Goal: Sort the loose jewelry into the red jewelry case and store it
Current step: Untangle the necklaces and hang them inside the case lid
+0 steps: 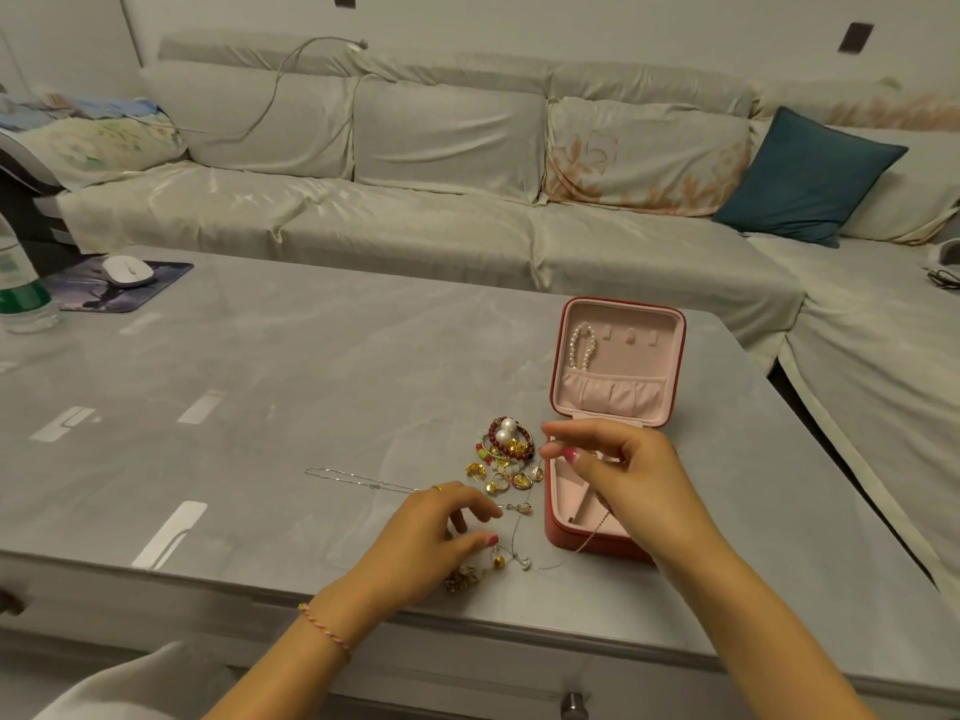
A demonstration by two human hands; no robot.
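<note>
Case: red jewelry case [597,537] lies open on the desk [260,356], right of centre, lid [621,356] raised away from the person; pink lining throughout.
Lid contents: pearl bracelet [583,348] hangs on the leftmost hook, its lower end at the gathered pocket [613,392].
Tray: pink compartments [571,496] partly hidden behind the right hand; contents cannot be told.
Loose jewelry: main pile [506,454] sits just left of the case: red bead bracelet, two large pearls, gold earrings, rings, coloured beads.
Silver chain: thin silver chain [353,478] lies stretched on the desk left of the pile, running toward the left hand.
Near pieces: pendant necklace [519,537] and small gold items lie between the left hand and the case front; a dark cluster [460,579] sits close to the desk edge.
Right hand: right hand [618,475] hovers over the case tray, thumb and forefinger pinching a fine chain [592,532] that trails down over the case front wall.
Left hand: left hand [441,532] rests low over the near pieces, fingers [467,504] loosely curled and slightly spread; whether they grip anything cannot be told. Gold ring on one finger, woven cord at the wrist.
Desk, far left: white mouse [127,271] on a mouse pad [156,288]; green-labelled bottle [18,288] at the edge.
Background: covered sofa [415,226] with a teal cushion [808,179].
</note>
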